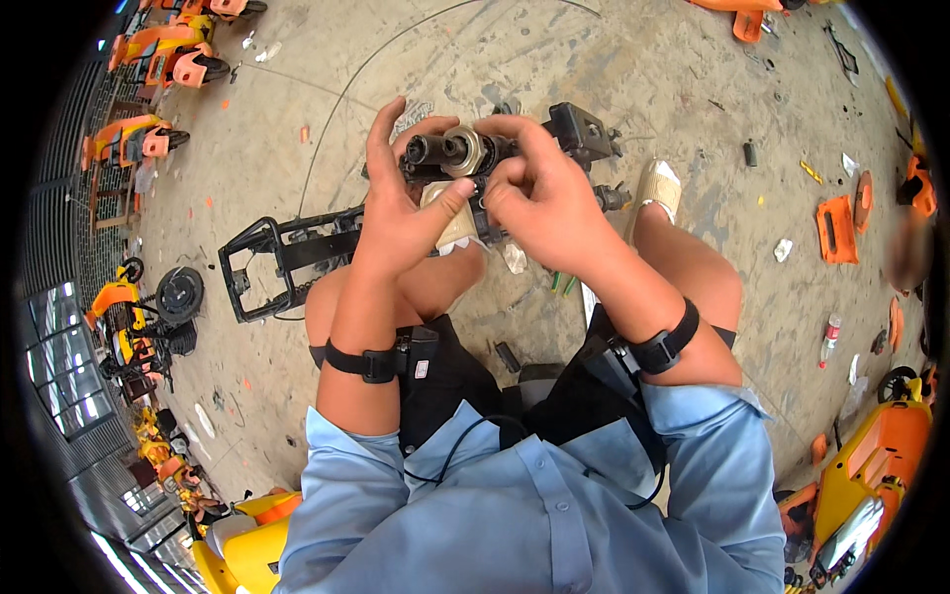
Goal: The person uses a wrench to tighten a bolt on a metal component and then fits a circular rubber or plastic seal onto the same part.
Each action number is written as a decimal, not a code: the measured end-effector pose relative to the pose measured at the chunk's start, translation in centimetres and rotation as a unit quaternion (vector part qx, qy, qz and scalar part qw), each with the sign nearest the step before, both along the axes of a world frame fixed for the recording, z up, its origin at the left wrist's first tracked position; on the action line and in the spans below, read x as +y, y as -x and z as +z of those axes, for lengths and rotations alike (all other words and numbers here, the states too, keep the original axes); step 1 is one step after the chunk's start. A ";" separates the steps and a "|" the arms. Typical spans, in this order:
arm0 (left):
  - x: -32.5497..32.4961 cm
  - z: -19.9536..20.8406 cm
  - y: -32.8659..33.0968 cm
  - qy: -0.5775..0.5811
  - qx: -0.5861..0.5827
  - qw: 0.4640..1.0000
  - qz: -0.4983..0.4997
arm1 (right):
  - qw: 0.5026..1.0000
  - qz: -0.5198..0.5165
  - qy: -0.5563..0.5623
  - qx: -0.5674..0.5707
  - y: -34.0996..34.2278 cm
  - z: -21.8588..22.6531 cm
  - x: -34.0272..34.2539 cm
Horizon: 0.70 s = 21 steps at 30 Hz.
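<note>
A black vehicle frame (pixel 332 238) lies across the floor before me. At its upper end, a dark metal tube (pixel 427 149) carries a large silver hex nut (pixel 463 150). My left hand (pixel 401 208) is spread around the near side of the tube, index finger pointing up and thumb tip beside the nut's lower edge. On the other side, my right hand (pixel 544 203) has its index finger bent over the dark part behind the nut. Its thumb and other fingers are curled together below, hiding whatever they may hold.
My sandalled foot (pixel 660 188) stands right of the frame. A black block-shaped part (pixel 584 134) adjoins its far end. Orange and yellow scooters (pixel 148 54) line the left side. An orange panel (pixel 837 230) and a plastic bottle (pixel 829 342) lie on the right.
</note>
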<state>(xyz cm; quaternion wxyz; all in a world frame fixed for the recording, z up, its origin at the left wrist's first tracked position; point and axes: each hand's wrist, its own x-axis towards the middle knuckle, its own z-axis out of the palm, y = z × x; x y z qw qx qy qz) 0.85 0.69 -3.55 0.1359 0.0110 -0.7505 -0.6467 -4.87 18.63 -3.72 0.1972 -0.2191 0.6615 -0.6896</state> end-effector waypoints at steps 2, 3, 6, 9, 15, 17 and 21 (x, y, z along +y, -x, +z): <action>0.2 -0.1 0.2 0.030 -0.004 0.999 0.013 | 0.999 0.045 -0.027 -0.013 0.0 0.3 0.0; 0.3 -0.2 0.1 0.057 -0.021 0.998 0.028 | 0.997 0.068 -0.040 -0.021 0.0 0.6 0.0; 0.2 0.3 0.0 0.095 -0.048 0.994 0.035 | 0.998 0.054 -0.031 -0.001 0.6 0.6 -0.1; -0.2 0.0 0.1 0.045 -0.025 0.999 0.013 | 0.999 0.046 -0.024 -0.010 0.6 1.0 0.0; 0.3 -0.5 0.2 0.078 -0.037 0.995 0.059 | 0.992 0.104 -0.039 -0.056 0.8 1.0 0.0; 0.8 0.1 0.2 0.121 -0.057 0.987 0.089 | 0.994 0.093 -0.036 -0.034 0.5 1.1 -0.1; 0.8 0.0 0.2 0.154 -0.050 0.981 0.107 | 0.994 0.092 -0.055 -0.028 0.8 1.2 -0.2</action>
